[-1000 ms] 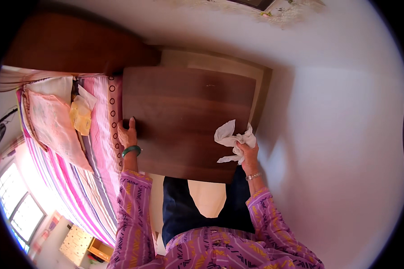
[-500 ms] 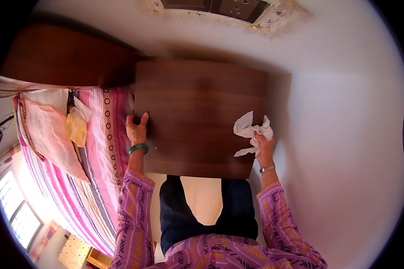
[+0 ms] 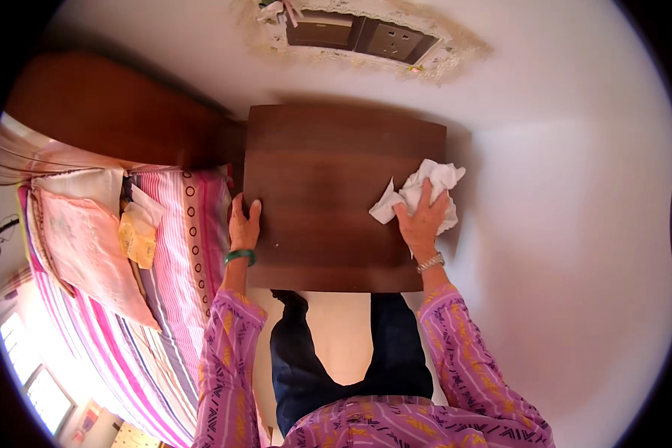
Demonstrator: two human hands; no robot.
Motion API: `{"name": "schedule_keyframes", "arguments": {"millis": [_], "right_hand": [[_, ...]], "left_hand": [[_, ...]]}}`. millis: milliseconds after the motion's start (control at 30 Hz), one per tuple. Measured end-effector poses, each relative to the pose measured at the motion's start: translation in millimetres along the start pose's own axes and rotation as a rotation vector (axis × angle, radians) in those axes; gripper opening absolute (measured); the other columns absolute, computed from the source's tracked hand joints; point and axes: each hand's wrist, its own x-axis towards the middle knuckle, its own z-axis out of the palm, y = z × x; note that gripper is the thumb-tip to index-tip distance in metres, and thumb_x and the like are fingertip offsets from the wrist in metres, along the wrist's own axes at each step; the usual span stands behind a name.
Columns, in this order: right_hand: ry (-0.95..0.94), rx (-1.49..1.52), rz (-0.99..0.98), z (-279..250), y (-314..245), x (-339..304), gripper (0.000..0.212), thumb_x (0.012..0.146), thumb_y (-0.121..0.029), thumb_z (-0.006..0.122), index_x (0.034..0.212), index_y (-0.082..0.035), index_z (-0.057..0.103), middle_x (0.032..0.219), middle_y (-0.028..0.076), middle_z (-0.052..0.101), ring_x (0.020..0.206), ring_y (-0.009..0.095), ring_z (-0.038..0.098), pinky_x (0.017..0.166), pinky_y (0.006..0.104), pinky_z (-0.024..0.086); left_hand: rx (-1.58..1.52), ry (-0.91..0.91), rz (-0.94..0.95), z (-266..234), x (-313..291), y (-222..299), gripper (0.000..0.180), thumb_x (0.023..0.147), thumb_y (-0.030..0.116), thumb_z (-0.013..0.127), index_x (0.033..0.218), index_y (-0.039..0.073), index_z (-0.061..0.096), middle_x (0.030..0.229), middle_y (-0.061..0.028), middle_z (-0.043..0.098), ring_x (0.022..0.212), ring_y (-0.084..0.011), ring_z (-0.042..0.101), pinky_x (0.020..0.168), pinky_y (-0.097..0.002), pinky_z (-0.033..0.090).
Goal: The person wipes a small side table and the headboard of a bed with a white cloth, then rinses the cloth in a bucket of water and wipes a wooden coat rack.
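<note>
In front of me is the dark brown wooden top of a small bedside table. My left hand, with a green bangle at the wrist, rests at its left edge. The thumb lies on top, apart from the fingers, which run along the side and are partly hidden. On the right part of the top, my right hand presses a crumpled white tissue against the wood, fingers over it. The tissue bunches out beyond the fingers and past the right edge. A tiny pale speck lies near my left hand.
A striped bed stands at the left, bearing a pink pillow and a yellow tissue pack. Behind it is a brown headboard. White wall closes the right side. A switch and socket panel is on the far wall.
My right hand has gone from pinching the loosely hanging tissue to pressing it on the top, fingers forward. My left hand stays at the left edge. The view has shifted slightly.
</note>
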Motion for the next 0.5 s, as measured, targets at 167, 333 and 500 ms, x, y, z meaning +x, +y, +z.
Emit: {"name": "schedule_keyframes", "arguments": {"millis": [167,333,500], "right_hand": [[-0.225,0.159,-0.341,48,-109,-68,0.076,0.072,-0.04,0.067,0.138,-0.017,0.04,0.144,0.025,0.024,0.135,0.048,0.015,0.102,0.0678,0.011],[-0.556,0.234,-0.858,77,-225,-98,0.058,0.074,-0.038,0.065,0.128,-0.023,0.051,0.144,0.014,0.031,0.134,0.037,0.025,0.104,0.063,0.018],[-0.175,0.064,-0.776,100,-171,44,0.047,0.078,-0.039,0.061,0.123,-0.029,0.055,0.137,0.012,0.04,0.13,0.032,0.031,0.1,0.0654,0.023]], "left_hand": [[0.083,-0.105,-0.259,-6,-79,-55,0.055,0.092,0.051,0.041,0.112,0.003,0.056,0.104,-0.0264,0.057,0.098,-0.0431,0.052,0.085,-0.0463,0.041],[-0.556,0.073,-0.602,-9,-142,-124,0.06,0.091,0.056,0.041,0.105,0.0,0.06,0.093,-0.0128,0.061,0.081,-0.0237,0.057,0.075,-0.0378,0.047],[-0.518,0.16,-0.589,11,-121,-57,0.058,0.09,0.053,0.05,0.08,-0.003,0.058,0.064,-0.0038,0.051,0.061,-0.0151,0.042,0.057,-0.0296,0.039]]}}
